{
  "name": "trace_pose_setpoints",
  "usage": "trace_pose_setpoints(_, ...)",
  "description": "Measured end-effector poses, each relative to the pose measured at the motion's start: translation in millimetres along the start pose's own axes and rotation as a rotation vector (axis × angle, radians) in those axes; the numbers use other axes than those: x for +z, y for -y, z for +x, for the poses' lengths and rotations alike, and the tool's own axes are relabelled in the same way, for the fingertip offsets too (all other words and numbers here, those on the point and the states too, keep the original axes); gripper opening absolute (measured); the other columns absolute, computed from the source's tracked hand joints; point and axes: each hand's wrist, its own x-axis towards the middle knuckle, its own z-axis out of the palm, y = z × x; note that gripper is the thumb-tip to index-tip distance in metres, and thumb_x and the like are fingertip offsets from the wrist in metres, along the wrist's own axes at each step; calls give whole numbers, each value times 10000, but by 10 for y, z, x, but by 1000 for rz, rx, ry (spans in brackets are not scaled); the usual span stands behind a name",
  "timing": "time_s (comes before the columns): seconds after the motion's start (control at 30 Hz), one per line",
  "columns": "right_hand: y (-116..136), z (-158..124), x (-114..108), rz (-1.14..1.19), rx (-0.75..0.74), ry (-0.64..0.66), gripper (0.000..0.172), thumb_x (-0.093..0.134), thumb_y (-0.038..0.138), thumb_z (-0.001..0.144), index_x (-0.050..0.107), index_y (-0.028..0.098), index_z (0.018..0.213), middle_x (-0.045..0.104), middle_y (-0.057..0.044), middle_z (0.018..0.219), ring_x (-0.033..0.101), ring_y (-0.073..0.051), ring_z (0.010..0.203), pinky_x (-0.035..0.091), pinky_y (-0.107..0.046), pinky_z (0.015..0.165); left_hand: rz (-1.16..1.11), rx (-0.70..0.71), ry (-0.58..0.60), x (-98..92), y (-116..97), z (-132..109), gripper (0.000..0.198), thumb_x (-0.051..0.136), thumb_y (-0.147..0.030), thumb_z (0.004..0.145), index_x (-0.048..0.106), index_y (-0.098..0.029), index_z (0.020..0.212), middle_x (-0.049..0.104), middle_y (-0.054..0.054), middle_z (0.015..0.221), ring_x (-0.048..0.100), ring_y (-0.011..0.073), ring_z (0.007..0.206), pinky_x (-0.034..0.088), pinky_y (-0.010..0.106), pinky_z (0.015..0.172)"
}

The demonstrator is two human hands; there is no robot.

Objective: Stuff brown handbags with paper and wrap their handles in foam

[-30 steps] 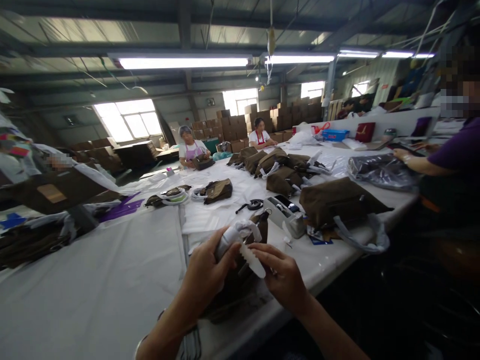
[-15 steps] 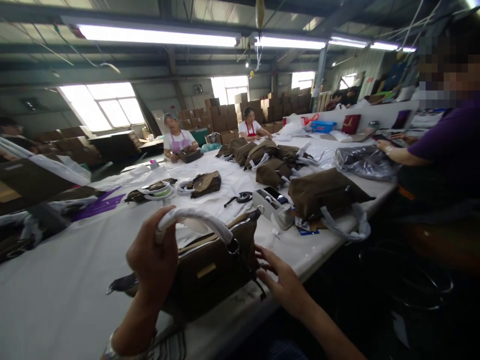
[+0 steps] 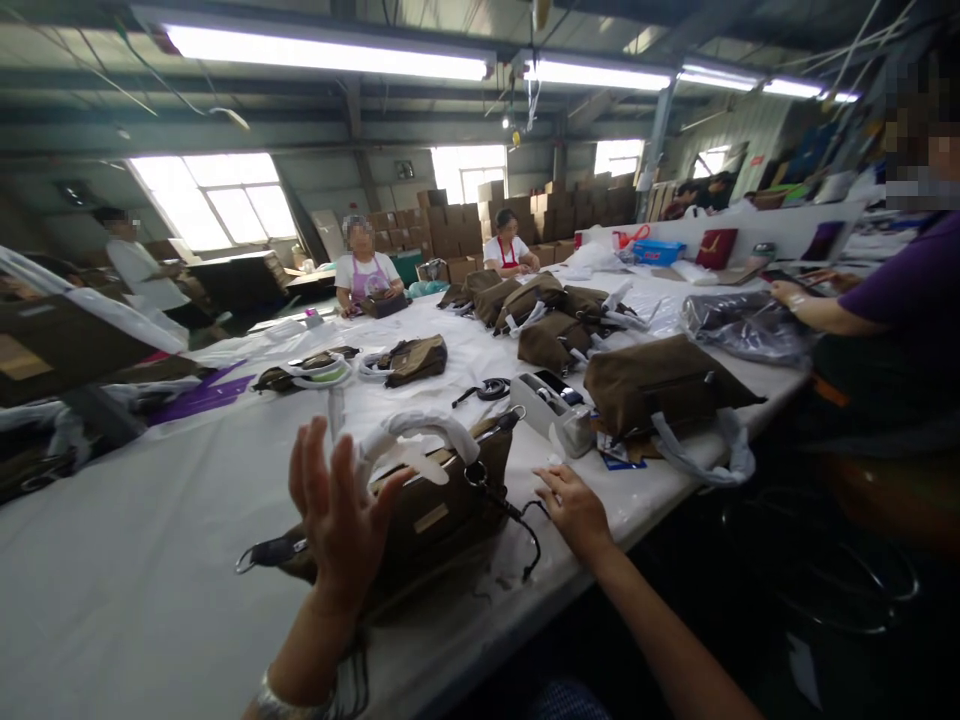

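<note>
Fingers spread and gripping nothing, a left hand (image 3: 339,515) stands raised before a brown bag (image 3: 459,500) on a white tabletop (image 3: 187,520), nearer it than the right hand (image 3: 576,510), whose fingers bend beside a black cord (image 3: 535,560); any hold there cannot be told. The bag lies between the hands, long axis slanting from near left to far right, wrapped handle (image 3: 444,425) up.
</note>
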Motion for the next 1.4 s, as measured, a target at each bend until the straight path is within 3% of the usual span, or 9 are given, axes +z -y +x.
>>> trace_pose_setpoints(0.13, -50, 60, 45, -68, -53, -1, 268, 516, 235, 938, 766, 215, 1035, 688, -90, 1029, 664, -236, 908, 523, -325, 783, 41, 397, -73, -146, -15, -235, 691, 866, -107, 696, 615, -305, 1308, 589, 76, 1426, 504, 295, 1357, 437, 458, 1138)
trace_pose_setpoints(0.23, -86, 58, 59, -65, -94, -26, 254, 518, 263, 949, 768, 237, 984, 697, -71, 1006, 665, -225, 912, 513, -304, 767, -162, 464, 125, -212, -51, -358, 510, 755, -51, 786, 663, -260, 1242, 762, 51, 1129, 712, 194, 1028, 568, 288, 954)
trace_pose_setpoints(0.33, -108, 58, 72, -28, -122, -83, 240, 519, 284, 951, 754, 233, 965, 696, -73, 1001, 671, -234, 903, 519, -318, 763, -368, 305, 383, -197, -144, -376, 451, 592, -67, 887, 612, -206, 1315, 773, 92, 1098, 755, 195, 901, 612, 258, 794)
trace_pose_setpoints(0.57, 453, -169, -204, 236, -180, -278, 252, 425, 375, 1024, 623, 218, 1022, 639, -95, 1172, 646, -208, 1001, 520, -318, 854, -923, -641, 720, -174, -481, -255, 264, 548, -331, 970, 714, -184, 1113, 753, 115, 1109, 734, 258, 987, 624, 346, 791)
trace_pose_setpoints(0.73, 1202, -534, -467, 691, -141, -38, 175, 463, 368, 1031, 572, 252, 958, 647, 2, 848, 598, -130, 723, 500, -240, 718, -1183, -560, 887, -278, -625, -193, 435, 592, -358, 954, 603, -225, 1368, 629, 100, 1386, 557, 279, 1316, 424, 432, 1130)
trace_pose_setpoints(0.97, 1284, -473, -557, 1292, 119, -97, 202, 612, 428, 949, 591, 232, 903, 624, 0, 766, 608, -122, 676, 560, -211, 652, -1162, -578, 1005, -311, -681, -310, 390, 529, -463, 980, 755, -154, 1049, 719, 58, 747, 659, 171, 741, 508, 268, 761)
trace_pose_setpoints(1.17, 905, -586, -611, 819, 198, -185, 274, 642, 483, 908, 658, 222, 987, 697, -43, 828, 644, -149, 638, 577, -233, 585, -1261, -790, 965, -261, -626, -523, 509, 434, -566, 990, 664, -119, 1068, 581, 14, 678, 499, 98, 527, 398, 212, 521)
trace_pose_setpoints(1.3, 943, -653, -682, 197, -159, -440, 318, 596, 350, 955, 613, 270, 1262, 699, -63, 1180, 707, -177, 868, 587, -261, 787, -1060, -640, 986, -223, -614, -490, 453, 458, -501, 1002, 689, -120, 917, 615, 34, 700, 527, 112, 610, 398, 219, 590)
trace_pose_setpoints(1.4, 1091, -684, -631, 134, -432, -326, 328, 574, 241, 976, 585, 288, 1300, 705, -14, 1216, 686, -150, 1081, 523, -199, 961, -987, -465, 1002, -229, -617, -426, 403, 465, -433, 1015, 687, -140, 851, 638, 31, 740, 554, 123, 695, 410, 229, 672)
